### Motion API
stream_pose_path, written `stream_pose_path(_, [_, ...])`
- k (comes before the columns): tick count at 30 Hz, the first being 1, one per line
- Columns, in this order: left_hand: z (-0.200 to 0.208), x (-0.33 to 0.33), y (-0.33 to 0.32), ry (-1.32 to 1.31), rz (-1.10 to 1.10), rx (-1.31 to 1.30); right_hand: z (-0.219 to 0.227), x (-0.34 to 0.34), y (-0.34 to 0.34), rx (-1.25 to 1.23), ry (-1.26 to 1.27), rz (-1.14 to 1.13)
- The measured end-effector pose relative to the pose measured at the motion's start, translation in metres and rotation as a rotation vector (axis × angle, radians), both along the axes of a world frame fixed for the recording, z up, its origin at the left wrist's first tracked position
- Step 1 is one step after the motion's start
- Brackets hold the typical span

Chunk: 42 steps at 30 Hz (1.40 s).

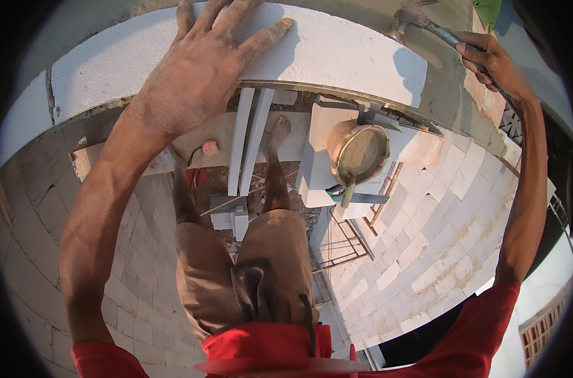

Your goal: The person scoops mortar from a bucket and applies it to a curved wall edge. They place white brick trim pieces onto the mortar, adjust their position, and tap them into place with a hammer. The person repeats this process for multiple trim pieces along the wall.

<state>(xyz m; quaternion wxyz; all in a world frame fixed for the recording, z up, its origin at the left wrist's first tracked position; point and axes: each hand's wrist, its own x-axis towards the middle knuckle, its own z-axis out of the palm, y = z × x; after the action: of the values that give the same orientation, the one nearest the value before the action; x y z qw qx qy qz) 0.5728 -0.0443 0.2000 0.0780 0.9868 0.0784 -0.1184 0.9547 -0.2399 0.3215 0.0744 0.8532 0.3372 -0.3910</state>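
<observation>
A long white block (343, 53) lies along the top of the wall in front of me. My left hand (201, 79) rests on its upper face, fingers spread and dusted with white powder. Out to the right, my right hand (494, 63) is closed round the handle of a hammer (436, 29). The hammer's head is beyond the block's right end, over grey mortar (447, 75) on the wall top; whether it touches the wall I cannot tell. Another white block (25, 123) sits to the left, with a narrow joint between the two.
On stacked white blocks (315, 173) below stands a bucket (340, 148) of grey mix, a teal-handled tool (368, 198) beside it. Two long white strips (252, 145) lean near my feet on a plank (220, 129), near a small orange round thing (209, 147). Metal scaffold frames (343, 246) stand lower down.
</observation>
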Motion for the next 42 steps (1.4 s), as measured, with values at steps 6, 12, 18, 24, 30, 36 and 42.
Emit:
stream_pose_path(6, [0.019, 0.011, -0.001, 0.079, -0.009, -0.041, -0.006, 0.001, -0.005, 0.122, -0.084, 0.018])
stream_pose_path(12, [0.0, 0.003, -0.003, -0.158, 0.014, -0.065, -0.007, -0.009, -0.003, 0.112, -0.08, -0.037])
stream_pose_path(18, [-0.02, -0.004, -0.002, -0.273, 0.039, -0.078, -0.006, -0.009, -0.003, 0.072, -0.082, -0.036])
stream_pose_path(24, [-0.022, -0.005, -0.002, -0.272, 0.034, -0.061, -0.005, -0.012, 0.008, 0.054, -0.027, -0.005])
stream_pose_path(30, [-0.019, -0.006, -0.004, -0.229, 0.057, -0.079, -0.005, -0.016, -0.001, 0.132, -0.057, -0.023])
stream_pose_path(36, [-0.017, -0.004, -0.007, -0.231, 0.071, -0.095, -0.016, -0.004, -0.011, 0.045, 0.029, -0.037])
stream_pose_path(42, [0.006, 0.002, -0.004, -0.119, 0.074, -0.158, -0.008, -0.037, -0.042, 0.422, -0.126, -0.21])
